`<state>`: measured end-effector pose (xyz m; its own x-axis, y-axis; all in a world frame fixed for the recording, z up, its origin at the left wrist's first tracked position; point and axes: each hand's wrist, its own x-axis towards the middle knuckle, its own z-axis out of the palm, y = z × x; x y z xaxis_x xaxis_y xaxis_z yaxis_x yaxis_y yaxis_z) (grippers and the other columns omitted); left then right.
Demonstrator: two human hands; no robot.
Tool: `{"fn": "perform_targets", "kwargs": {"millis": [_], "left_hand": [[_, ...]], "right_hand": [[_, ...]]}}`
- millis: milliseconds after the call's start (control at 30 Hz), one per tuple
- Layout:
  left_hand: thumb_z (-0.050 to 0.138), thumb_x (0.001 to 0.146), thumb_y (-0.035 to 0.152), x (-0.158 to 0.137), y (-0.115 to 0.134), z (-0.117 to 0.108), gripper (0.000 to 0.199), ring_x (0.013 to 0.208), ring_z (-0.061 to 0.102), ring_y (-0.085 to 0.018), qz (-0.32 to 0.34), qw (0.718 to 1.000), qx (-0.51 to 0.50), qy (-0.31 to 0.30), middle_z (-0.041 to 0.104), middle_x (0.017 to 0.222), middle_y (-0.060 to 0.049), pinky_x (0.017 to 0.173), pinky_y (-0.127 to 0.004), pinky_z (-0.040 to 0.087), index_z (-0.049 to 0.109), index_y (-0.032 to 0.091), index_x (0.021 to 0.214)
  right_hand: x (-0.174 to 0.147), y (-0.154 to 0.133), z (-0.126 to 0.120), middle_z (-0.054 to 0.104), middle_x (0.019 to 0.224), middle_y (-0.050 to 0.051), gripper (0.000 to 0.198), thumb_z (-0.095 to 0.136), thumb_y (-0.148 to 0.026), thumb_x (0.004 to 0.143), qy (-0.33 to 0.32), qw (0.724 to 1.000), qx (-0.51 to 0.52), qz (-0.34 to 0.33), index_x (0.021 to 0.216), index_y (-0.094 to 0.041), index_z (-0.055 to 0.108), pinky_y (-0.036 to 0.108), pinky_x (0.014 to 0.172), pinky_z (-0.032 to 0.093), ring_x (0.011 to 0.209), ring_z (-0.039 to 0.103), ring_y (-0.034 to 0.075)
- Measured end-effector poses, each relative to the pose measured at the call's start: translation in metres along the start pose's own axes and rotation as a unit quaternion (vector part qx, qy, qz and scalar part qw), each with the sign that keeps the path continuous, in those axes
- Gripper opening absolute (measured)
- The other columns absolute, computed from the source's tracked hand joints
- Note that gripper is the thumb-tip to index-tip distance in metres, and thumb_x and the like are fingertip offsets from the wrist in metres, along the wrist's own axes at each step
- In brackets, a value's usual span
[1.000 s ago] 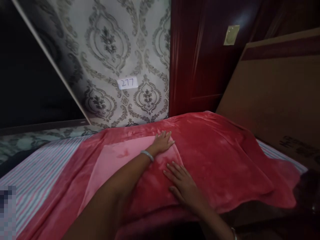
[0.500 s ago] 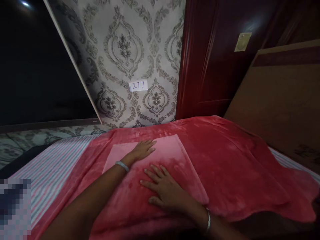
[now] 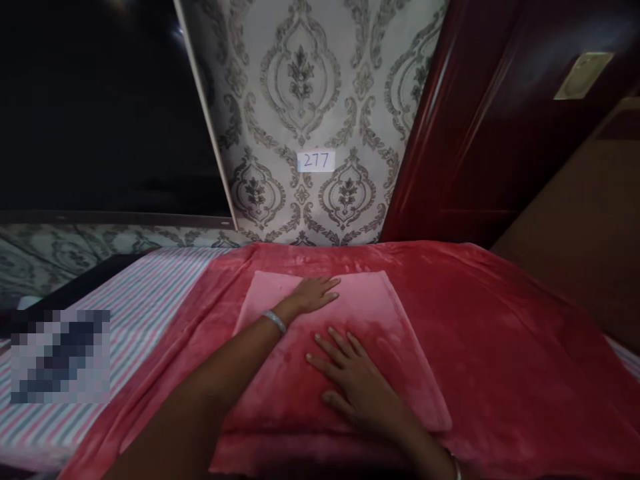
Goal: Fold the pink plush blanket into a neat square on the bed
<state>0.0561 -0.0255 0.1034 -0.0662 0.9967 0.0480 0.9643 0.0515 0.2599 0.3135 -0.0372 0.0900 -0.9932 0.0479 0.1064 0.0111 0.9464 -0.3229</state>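
Note:
A folded pink-and-red plush cloth [image 3: 400, 360], perhaps a small blanket, lies flat on a larger red plush blanket [image 3: 490, 340]. My left hand [image 3: 313, 295] rests palm down near the far edge of the folded cloth, its fingers stretched toward the right. Closer to me, my right hand [image 3: 353, 380] lies on the middle of the same cloth with its fingers spread. Neither hand grips anything. Both wrists wear a silvery bracelet.
A striped sheet [image 3: 165, 287] shows left of the red blanket. A large black screen [image 3: 110, 120] stands behind at left. Patterned wallpaper carries a paper label reading 277 [image 3: 317, 161]. Dark red wood panelling [image 3: 465, 133] and a brown board [image 3: 575, 220] are on the right.
The camera view has turned a little to the left, so everything appears shifted right. Both hands stay on the folded cloth in nearly the same places.

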Motion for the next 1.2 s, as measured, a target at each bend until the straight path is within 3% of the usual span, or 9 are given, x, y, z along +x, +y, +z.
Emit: {"fn": "perform_targets", "kwargs": {"millis": [133,267,367,533,667,800,1200], "left_hand": [[0.031,0.102,0.059,-0.001,0.004,-0.004,0.066,0.151,0.032,-0.031,-0.001,1.0,0.017,-0.012,0.032,0.165,-0.013,0.122,-0.051,0.025,0.032,0.025,0.159],[0.034,0.101,0.06,-0.013,0.003,-0.02,0.066,0.153,0.026,-0.029,0.018,0.999,0.023,-0.016,0.031,0.165,-0.01,0.125,-0.056,0.014,0.03,0.028,0.159],[0.03,0.102,0.059,-0.037,-0.012,-0.038,0.064,0.153,0.026,-0.026,0.025,0.999,0.028,-0.011,0.035,0.164,-0.009,0.126,-0.052,0.007,0.035,0.027,0.157],[0.027,0.1,0.065,-0.087,-0.052,-0.06,0.069,0.155,0.023,-0.025,-0.062,0.998,0.022,-0.018,0.032,0.165,-0.008,0.127,-0.049,0.007,0.036,0.026,0.157],[0.032,0.1,0.062,-0.104,-0.068,-0.048,0.067,0.154,0.025,-0.026,-0.105,0.994,-0.002,-0.003,0.033,0.164,-0.007,0.126,-0.053,0.009,0.036,0.027,0.157],[0.035,0.1,0.061,-0.103,-0.072,-0.031,0.062,0.151,0.032,-0.027,-0.123,0.992,-0.013,0.031,0.042,0.16,-0.007,0.126,-0.053,0.014,0.043,0.03,0.153],[0.032,0.098,0.065,-0.092,-0.096,-0.019,0.069,0.149,0.035,-0.03,-0.107,0.993,-0.014,0.041,0.043,0.16,-0.006,0.125,-0.053,0.019,0.04,0.028,0.156]], "right_hand": [[0.0,0.004,0.002,0.018,0.169,-0.001,0.066,0.055,-0.043,0.099,0.006,1.0,-0.013,-0.01,0.159,-0.041,0.027,0.061,0.124,0.011,0.156,0.009,0.03],[-0.001,0.0,-0.009,0.02,0.169,0.0,0.061,0.05,-0.051,0.101,-0.015,1.0,0.005,-0.001,0.158,-0.041,0.029,0.062,0.124,0.01,0.156,0.01,0.03],[0.011,-0.018,-0.022,0.024,0.168,0.003,0.058,0.049,-0.054,0.101,-0.029,0.999,0.02,-0.001,0.156,-0.038,0.038,0.064,0.123,0.009,0.156,0.011,0.032],[0.057,-0.066,-0.03,0.034,0.164,0.006,0.06,0.053,-0.058,0.099,-0.021,0.993,0.047,-0.106,0.153,-0.034,0.045,0.056,0.125,0.009,0.155,0.019,0.03],[0.082,-0.082,-0.012,0.023,0.168,0.007,0.062,0.048,-0.06,0.101,-0.046,0.985,0.066,-0.152,0.156,-0.033,0.04,0.054,0.126,0.003,0.156,0.013,0.027],[0.084,-0.079,0.002,0.016,0.17,0.006,0.066,0.045,-0.061,0.101,-0.061,0.984,0.068,-0.153,0.159,-0.033,0.032,0.055,0.126,-0.002,0.157,0.008,0.028],[0.083,-0.078,-0.002,0.022,0.169,0.001,0.064,0.041,-0.064,0.101,-0.047,0.985,0.031,-0.162,0.158,-0.034,0.034,0.053,0.127,0.002,0.157,0.008,0.025]]}}
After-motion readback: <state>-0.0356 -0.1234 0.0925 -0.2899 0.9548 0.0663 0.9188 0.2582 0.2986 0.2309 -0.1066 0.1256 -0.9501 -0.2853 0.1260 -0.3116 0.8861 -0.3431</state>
